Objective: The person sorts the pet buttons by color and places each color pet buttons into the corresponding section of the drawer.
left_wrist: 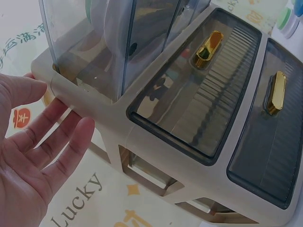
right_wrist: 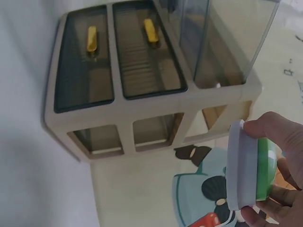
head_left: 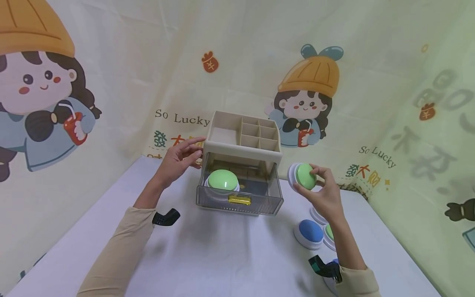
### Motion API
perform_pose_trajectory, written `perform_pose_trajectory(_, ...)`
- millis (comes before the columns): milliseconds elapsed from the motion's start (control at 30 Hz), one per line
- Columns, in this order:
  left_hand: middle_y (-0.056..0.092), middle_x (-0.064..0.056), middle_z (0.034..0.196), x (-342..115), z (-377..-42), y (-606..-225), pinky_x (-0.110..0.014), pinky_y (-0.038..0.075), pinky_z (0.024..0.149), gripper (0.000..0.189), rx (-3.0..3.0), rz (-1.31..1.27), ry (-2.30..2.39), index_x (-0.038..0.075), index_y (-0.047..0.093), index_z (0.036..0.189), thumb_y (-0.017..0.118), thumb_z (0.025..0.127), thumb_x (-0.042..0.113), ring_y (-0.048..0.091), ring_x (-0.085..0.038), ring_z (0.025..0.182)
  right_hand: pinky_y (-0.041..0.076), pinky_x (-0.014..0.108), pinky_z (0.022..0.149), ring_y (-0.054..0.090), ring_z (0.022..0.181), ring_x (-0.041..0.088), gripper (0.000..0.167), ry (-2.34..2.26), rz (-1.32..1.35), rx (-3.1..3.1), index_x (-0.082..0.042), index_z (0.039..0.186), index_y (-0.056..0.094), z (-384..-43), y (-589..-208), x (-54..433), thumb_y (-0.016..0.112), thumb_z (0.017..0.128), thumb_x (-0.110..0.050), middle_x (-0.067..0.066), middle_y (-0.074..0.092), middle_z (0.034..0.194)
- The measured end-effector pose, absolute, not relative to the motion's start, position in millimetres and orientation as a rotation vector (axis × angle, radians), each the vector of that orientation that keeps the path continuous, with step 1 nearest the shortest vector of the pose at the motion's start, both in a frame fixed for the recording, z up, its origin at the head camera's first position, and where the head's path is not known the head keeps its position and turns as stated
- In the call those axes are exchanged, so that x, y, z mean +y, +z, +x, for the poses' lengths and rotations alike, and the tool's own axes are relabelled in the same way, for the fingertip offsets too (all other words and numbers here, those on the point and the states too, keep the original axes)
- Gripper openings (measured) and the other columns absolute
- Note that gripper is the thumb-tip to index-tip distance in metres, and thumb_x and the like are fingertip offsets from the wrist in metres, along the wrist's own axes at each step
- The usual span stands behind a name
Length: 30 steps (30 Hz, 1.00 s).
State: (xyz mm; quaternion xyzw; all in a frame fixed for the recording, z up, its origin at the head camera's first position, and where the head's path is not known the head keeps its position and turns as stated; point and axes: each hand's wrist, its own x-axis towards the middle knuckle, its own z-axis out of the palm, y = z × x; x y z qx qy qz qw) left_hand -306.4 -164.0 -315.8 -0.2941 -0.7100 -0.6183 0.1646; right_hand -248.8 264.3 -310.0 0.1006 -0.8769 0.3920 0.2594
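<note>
A beige desktop drawer organizer [head_left: 243, 149] stands on the table, its clear top drawer [head_left: 213, 200] pulled out. Inside that drawer, on its left side, sits a green push button [head_left: 222, 179] with a white base. My left hand [head_left: 179, 159] is at the organizer's upper left side, thumb and fingers right at the frame's edge in the left wrist view, fingers loosely bent. To the right of the drawer, my right hand [head_left: 326, 194] pinches another green push button [head_left: 306, 176] by its rim, raised above the table and tipped on edge. Its white base [right_wrist: 240, 165] faces the organizer.
Several more push buttons lie on the table at right, among them a blue one [head_left: 311, 232] and a green one [head_left: 329, 233] partly behind my right forearm. Divided compartments [head_left: 259, 134] top the organizer. Two lower drawers with gold handles [left_wrist: 208, 49] are closed. A printed cloth [head_left: 237, 49] hangs behind.
</note>
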Motion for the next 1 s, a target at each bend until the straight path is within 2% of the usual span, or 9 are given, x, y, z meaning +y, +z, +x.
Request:
perform_pose_trajectory(167, 0.070, -0.013, 0.119, -164.4, -306.8, -315.4, -0.031, 0.063, 0.075, 0.043, -2.017, -0.848, -1.764, 0.014, 0.058, 0.145, 0.061, 0.103, 0.010, 0.069, -0.016, 0.102, 0.046, 0.012, 0.087, 0.051, 0.133, 0.036, 0.058, 1.100, 0.287, -2.293, -0.005, 0.125, 0.048, -238.0, -298.3, 257.0, 0.086, 0.084, -0.018, 0.007, 0.049, 0.153)
perform_pose_trajectory(400, 0.070, -0.012, 0.119, -164.4, -305.7, -315.2, -0.032, 0.063, 0.075, 0.043, -2.015, -0.848, -1.763, 0.015, 0.058, 0.145, 0.062, 0.103, 0.011, 0.070, -0.015, 0.103, 0.047, 0.021, 0.099, 0.050, 0.136, 0.025, 0.058, 1.183, 0.307, -2.186, -0.001, 0.125, 0.048, -223.4, -282.2, 246.0, 0.087, 0.081, -0.009, 0.000, 0.052, 0.150)
perform_pose_trajectory(567, 0.070, -0.014, 0.119, -163.8, -306.2, -315.7, -0.032, 0.063, 0.075, 0.042, -2.021, -0.838, -1.758, 0.014, 0.058, 0.145, 0.061, 0.103, 0.011, 0.070, -0.016, 0.103, 0.048, 0.025, 0.102, 0.052, 0.134, 0.019, 0.059, 1.188, 0.350, -2.167, 0.000, 0.125, 0.049, -216.9, -276.2, 239.7, 0.087, 0.080, -0.005, -0.002, 0.054, 0.149)
perform_pose_trajectory(800, 0.068, -0.020, 0.119, -163.8, -307.6, -315.9, -0.033, 0.063, 0.074, 0.042, -2.021, -0.838, -1.785, 0.011, 0.058, 0.145, 0.061, 0.103, 0.008, 0.069, -0.017, 0.100, 0.045, 0.046, 0.107, 0.048, 0.135, 0.015, 0.060, 1.046, 0.448, -2.146, -0.003, 0.123, 0.052, -213.7, -274.5, 234.5, 0.090, 0.076, -0.008, -0.006, 0.053, 0.149)
perform_pose_trajectory(1000, 0.069, -0.018, 0.118, -164.5, -307.8, -316.2, -0.033, 0.063, 0.074, 0.042, -2.022, -0.849, -1.768, 0.011, 0.057, 0.145, 0.060, 0.103, 0.008, 0.069, -0.016, 0.100, 0.045, 0.052, 0.104, 0.049, 0.136, 0.018, 0.061, 0.995, 0.514, -2.121, -0.004, 0.123, 0.053, -212.9, -271.9, 229.0, 0.091, 0.075, -0.007, -0.003, 0.053, 0.150)
